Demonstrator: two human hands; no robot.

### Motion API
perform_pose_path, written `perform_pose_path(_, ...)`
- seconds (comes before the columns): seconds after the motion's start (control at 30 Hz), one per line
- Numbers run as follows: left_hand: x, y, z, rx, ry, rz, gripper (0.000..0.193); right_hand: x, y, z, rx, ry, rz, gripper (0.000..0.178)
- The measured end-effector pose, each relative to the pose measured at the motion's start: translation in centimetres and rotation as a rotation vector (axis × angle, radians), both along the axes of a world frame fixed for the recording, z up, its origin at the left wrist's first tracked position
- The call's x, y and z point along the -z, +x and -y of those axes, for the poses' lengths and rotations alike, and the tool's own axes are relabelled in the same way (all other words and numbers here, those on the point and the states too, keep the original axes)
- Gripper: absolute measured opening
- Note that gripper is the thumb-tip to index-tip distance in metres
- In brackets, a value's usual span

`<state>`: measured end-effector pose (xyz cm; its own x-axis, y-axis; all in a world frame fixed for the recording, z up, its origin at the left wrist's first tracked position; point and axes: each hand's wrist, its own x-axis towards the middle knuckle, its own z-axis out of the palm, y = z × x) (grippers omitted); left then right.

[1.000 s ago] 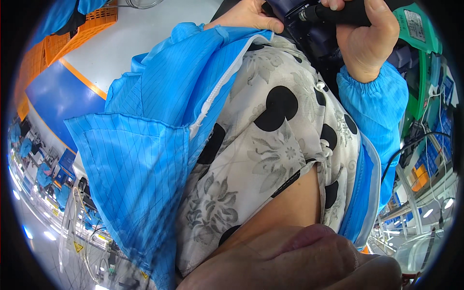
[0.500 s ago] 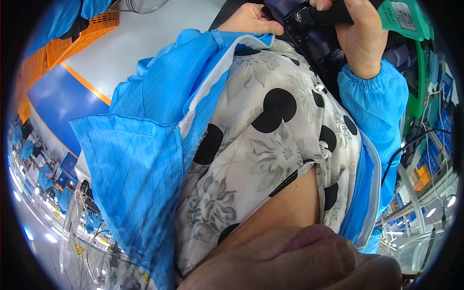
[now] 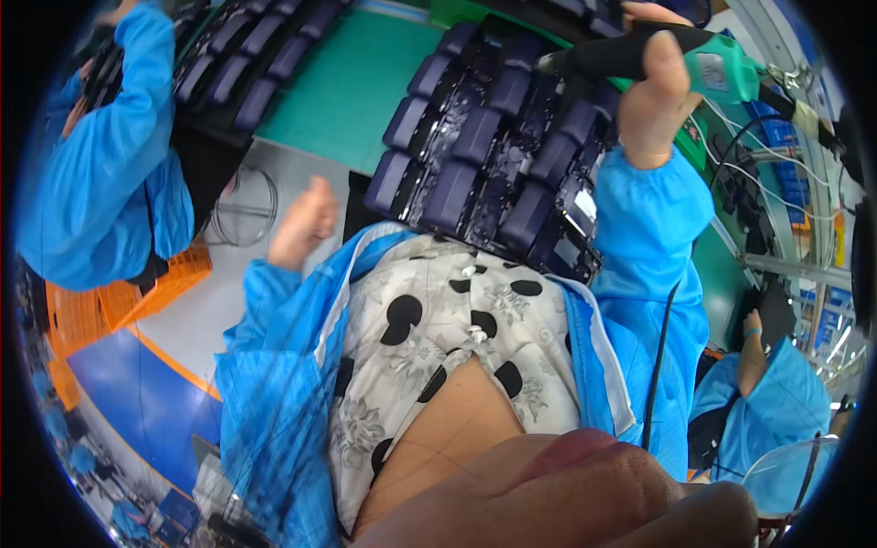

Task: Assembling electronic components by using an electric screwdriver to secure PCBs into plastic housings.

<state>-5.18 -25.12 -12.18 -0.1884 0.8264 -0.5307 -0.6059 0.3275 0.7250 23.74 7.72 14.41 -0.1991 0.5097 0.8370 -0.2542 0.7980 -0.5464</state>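
Observation:
My right hand (image 3: 654, 102) is wrapped round an electric screwdriver (image 3: 630, 57) with a black body, a green rear end and a cable. Its tip points left, over a black tray (image 3: 484, 248) in front of me. Rows of dark purple plastic housings (image 3: 475, 137) with glossy black parts between them fill that tray. Off the tray's left side, my left hand (image 3: 307, 219) is raised beside my body with its fingers curled in. It is slightly blurred, and whether anything lies inside the fingers is hidden.
A co-worker in blue sleeves (image 3: 96, 196) stands at the left by another tray of purple housings (image 3: 242, 59). Green worktop (image 3: 352, 87) lies between the trays. Orange crates (image 3: 137, 297) stand at the left. Another person in blue (image 3: 776, 402) is at the lower right, near metal frames and cables.
My left hand has moved left, away from the purple housings. The screwdriver stays in my right hand, farther right. My view has shifted, bringing the whole tray and the co-worker into sight.

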Motion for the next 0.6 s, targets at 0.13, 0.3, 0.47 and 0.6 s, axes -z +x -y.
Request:
perform_pose_path(0.13,-14.7,-2.9,-9.1,-0.200,0.280,0.063,0.034,-1.9,4.8,-4.8,0.312,-0.247,-0.226,0.040)
perform_pose_path(0.3,-25.1,1.1,-25.1,0.196,0.526,-0.182,0.033,-5.6,5.1,-4.5,0.165,-0.559,-0.203,0.044)
perform_pose_path(0.47,-25.1,-2.6,-43.9,0.443,0.625,-0.535,0.035,-8.6,9.3,-5.6,-0.154,-0.511,-0.284,0.050)
perform_pose_path(0.6,-22.0,-2.5,-51.1,-0.092,0.482,-1.894,0.062,-9.2,8.6,-5.7,-0.071,-0.351,-0.343,0.053)
